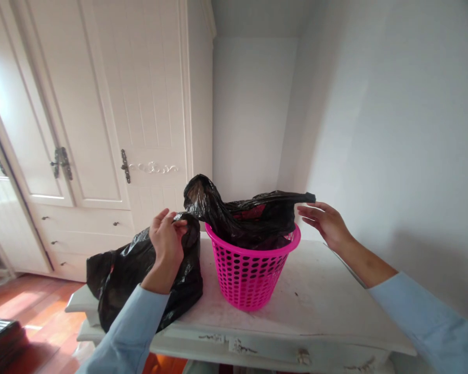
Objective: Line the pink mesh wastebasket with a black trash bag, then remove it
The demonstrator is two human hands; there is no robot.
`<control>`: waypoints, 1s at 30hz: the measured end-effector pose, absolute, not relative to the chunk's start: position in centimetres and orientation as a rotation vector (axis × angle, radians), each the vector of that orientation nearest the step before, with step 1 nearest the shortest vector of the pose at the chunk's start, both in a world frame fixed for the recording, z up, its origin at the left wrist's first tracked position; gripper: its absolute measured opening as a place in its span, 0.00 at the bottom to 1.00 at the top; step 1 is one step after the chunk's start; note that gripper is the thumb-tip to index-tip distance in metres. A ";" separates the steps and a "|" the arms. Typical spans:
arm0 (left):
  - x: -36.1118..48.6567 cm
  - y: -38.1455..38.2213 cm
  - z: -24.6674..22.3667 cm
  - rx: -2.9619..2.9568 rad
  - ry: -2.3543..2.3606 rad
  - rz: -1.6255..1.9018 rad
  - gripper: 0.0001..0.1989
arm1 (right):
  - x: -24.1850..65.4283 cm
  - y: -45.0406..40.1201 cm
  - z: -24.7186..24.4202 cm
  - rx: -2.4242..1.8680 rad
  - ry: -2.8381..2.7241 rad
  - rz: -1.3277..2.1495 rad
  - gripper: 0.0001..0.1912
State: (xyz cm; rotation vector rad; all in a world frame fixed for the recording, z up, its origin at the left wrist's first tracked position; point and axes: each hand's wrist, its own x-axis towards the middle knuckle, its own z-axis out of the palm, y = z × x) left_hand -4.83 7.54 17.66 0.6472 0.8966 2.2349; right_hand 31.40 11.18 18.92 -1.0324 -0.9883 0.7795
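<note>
A pink perforated plastic basket point(253, 275) stands upright on the white tabletop. A black garbage bag point(249, 218) sits in the basket's mouth, its crumpled upper part rising above the rim and one corner reaching toward the right. My right hand point(327, 223) is beside that corner, fingers apart, with nothing visibly held. To the left of the basket lies a bulging black garbage bag point(187, 275). In front of its upper part is my left hand point(167, 236), fingers loosely bent and apart; whether the fingertips touch the plastic I cannot make out.
A white wardrobe point(152, 104) with dark handles stands behind on the left, and a grey wall point(393, 130) rises on the right. The white table point(323, 291) has a worn front edge. A dark ridged object point(2, 337) rests on the reddish wooden floor point(42, 306).
</note>
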 end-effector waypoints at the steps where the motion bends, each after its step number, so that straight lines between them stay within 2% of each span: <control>1: -4.6 6.9 17.8 0.752 0.905 2.369 0.12 | 31.5 10.5 19.0 -1.020 -1.035 0.671 0.17; 3: -3.7 5.2 18.4 1.267 0.942 2.553 0.08 | 31.2 8.8 19.3 -0.970 -1.166 0.362 0.16; 4: -3.2 4.4 18.9 1.654 0.964 2.528 0.07 | 30.8 7.9 19.6 -0.924 -1.242 0.200 0.15; 5: -2.7 3.8 19.5 2.083 0.986 2.384 0.08 | 30.3 7.0 19.9 -0.868 -1.328 0.049 0.13; 7: -1.5 3.1 20.8 2.783 0.968 1.868 0.10 | 29.0 5.3 20.7 -0.726 -1.539 -0.208 0.11; 9: -0.4 3.6 21.8 3.110 1.016 1.366 0.13 | 27.6 4.3 21.4 -0.541 -1.845 -0.406 0.12; 12: 0.5 5.7 22.7 3.231 1.297 0.858 0.17 | 25.7 4.3 22.3 -0.348 -2.280 -0.593 0.16; 16: 0.4 7.5 23.3 3.177 1.488 0.486 0.20 | 24.7 7.1 22.8 -0.500 -2.497 -0.723 0.23; 19: -0.2 6.8 23.8 3.082 1.451 0.433 0.21 | 25.3 9.6 22.9 -0.712 -2.612 -0.727 0.25; 24: -0.8 4.1 24.6 3.063 1.220 0.461 0.10 | 27.1 11.1 23.0 -0.984 -2.727 -0.688 0.30; 26: -0.7 3.0 24.8 3.086 1.121 0.507 0.09 | 27.0 10.5 23.3 -0.946 -2.728 -0.697 0.30; 30: 0.0 1.2 25.1 3.219 0.923 0.598 0.13 | 25.3 8.8 24.6 -0.561 -2.746 -0.721 0.30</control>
